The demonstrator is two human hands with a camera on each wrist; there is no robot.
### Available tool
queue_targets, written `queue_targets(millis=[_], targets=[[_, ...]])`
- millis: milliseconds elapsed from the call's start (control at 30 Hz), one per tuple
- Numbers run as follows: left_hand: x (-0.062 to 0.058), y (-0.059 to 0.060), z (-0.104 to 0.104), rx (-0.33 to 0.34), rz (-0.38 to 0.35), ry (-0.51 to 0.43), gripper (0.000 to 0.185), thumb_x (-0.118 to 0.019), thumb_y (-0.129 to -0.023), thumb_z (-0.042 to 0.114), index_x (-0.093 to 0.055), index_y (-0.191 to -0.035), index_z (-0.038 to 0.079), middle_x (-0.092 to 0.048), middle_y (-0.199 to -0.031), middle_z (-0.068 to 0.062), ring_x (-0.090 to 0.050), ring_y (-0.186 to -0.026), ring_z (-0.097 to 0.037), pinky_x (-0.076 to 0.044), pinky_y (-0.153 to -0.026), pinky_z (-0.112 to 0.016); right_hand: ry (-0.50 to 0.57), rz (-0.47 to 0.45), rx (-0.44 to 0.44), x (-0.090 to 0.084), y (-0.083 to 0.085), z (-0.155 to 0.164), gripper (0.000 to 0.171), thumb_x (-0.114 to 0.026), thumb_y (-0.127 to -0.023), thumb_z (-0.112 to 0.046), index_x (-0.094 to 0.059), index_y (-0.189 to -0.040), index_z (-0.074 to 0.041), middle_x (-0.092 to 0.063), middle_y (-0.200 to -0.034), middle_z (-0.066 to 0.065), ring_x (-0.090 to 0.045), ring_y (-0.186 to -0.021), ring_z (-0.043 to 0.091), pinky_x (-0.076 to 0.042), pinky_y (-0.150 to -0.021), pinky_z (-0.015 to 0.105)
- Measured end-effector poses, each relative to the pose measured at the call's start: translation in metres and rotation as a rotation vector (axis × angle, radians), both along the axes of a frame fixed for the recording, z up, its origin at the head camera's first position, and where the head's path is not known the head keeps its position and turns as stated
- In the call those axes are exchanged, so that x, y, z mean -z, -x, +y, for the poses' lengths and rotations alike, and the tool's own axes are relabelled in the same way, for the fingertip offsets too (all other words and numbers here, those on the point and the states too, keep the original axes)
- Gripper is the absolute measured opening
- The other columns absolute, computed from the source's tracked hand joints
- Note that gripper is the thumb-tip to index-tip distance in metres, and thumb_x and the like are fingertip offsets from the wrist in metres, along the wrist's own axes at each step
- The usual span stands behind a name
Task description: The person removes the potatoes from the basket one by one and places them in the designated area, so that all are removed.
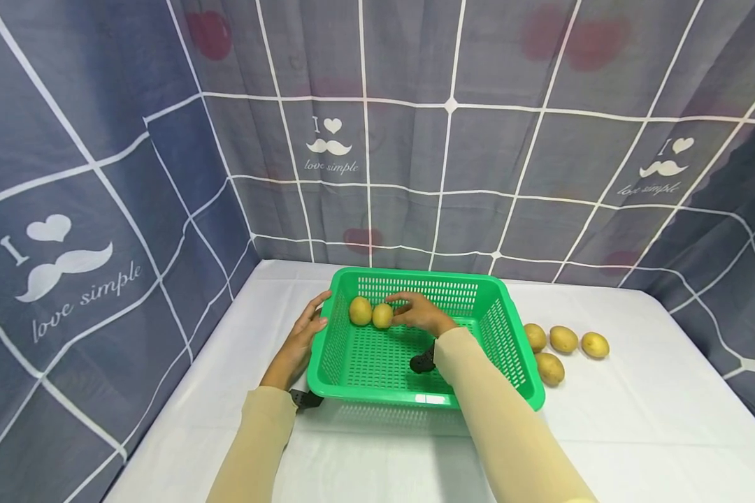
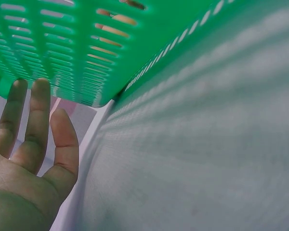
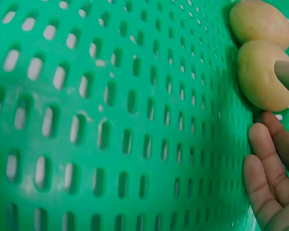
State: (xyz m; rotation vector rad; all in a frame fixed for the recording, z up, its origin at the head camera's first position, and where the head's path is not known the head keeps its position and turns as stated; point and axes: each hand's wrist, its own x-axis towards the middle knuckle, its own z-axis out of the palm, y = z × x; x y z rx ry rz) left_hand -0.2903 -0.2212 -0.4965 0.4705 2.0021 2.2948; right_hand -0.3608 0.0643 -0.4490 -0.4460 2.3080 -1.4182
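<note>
your left hand (image 1: 300, 342) rests its loosely extended fingers against the left side of a green slotted basket (image 1: 377, 395), while your right hand (image 1: 420, 313) reaches inside, its fingers about the right potato (image 1: 382, 316); one digit overlaps it in the right wrist view, but whether you grip it cannot be told. the left potato (image 1: 361, 311) sits side by side with it toward the basket's far left corner. four more potatoes (image 1: 563, 339) lie outside on the white-covered bench (image 1: 654, 398), to the basket's right, two of them just beside its wall. beige sleeves (image 1: 491, 405) cover your forearms, above black wrist devices (image 1: 423, 362). behind, a dark curtain (image 1: 409, 147) carries white grid lines, hearts and moustaches.
</note>
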Motion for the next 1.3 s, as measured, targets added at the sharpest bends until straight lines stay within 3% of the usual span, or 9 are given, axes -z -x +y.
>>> queue_targets(millis=[333,533,867,1133,1300], targets=[[0.0,0.001,0.0,-0.002,0.01,0.023,0.07,-0.045,-0.106,0.018,-0.023,-0.171,0.007,-0.033,-0.165,-0.028,-0.051,-0.13,-0.017,-0.047,-0.104,-0.031,-0.092,0.068,-0.022,0.001,0.0,-0.007,0.058,-0.077,-0.093,0.002,-0.062,-0.15,-0.002,-0.068,-0.134,0.029,-0.066,-0.126,0.041,-0.054,-0.105,0.054],[-0.002,0.001,0.001,-0.012,0.002,0.054,0.069,-0.045,-0.107,0.02,-0.023,-0.171,0.009,-0.032,-0.168,-0.026,-0.045,-0.136,-0.022,-0.039,-0.111,-0.039,-0.185,0.149,-0.002,0.001,-0.001,-0.011,0.056,-0.081,-0.091,-0.001,-0.067,-0.145,-0.005,-0.072,-0.124,0.024,-0.068,-0.119,0.038,-0.056,-0.101,0.052],[-0.003,0.001,0.0,-0.011,0.006,0.048,0.071,-0.046,-0.105,0.019,-0.022,-0.172,0.008,-0.03,-0.168,-0.027,-0.04,-0.141,-0.026,-0.027,-0.119,-0.054,-0.246,0.177,0.041,-0.001,-0.002,-0.019,0.058,-0.089,-0.088,-0.004,-0.069,-0.143,-0.009,-0.073,-0.126,0.022,-0.069,-0.118,0.037,-0.054,-0.104,0.055],[-0.003,0.0,-0.001,-0.009,0.012,0.034,0.069,-0.045,-0.106,0.018,-0.023,-0.171,0.007,-0.038,-0.162,-0.028,-0.052,-0.128,-0.018,-0.045,-0.107,-0.034,-0.247,0.202,0.008,0.0,0.0,-0.017,0.055,-0.088,-0.088,-0.004,-0.07,-0.14,-0.007,-0.074,-0.123,0.023,-0.07,-0.118,0.037,-0.057,-0.1,0.05],[0.0,0.003,-0.001,-0.001,0.014,0.035,0.069,-0.045,-0.107,0.017,-0.023,-0.171,0.008,-0.038,-0.162,-0.029,-0.053,-0.128,-0.02,-0.046,-0.105,-0.033,-0.247,0.202,-0.022,0.001,0.001,-0.013,0.053,-0.087,-0.088,-0.005,-0.07,-0.138,-0.006,-0.075,-0.122,0.022,-0.071,-0.117,0.035,-0.057,-0.099,0.05]])
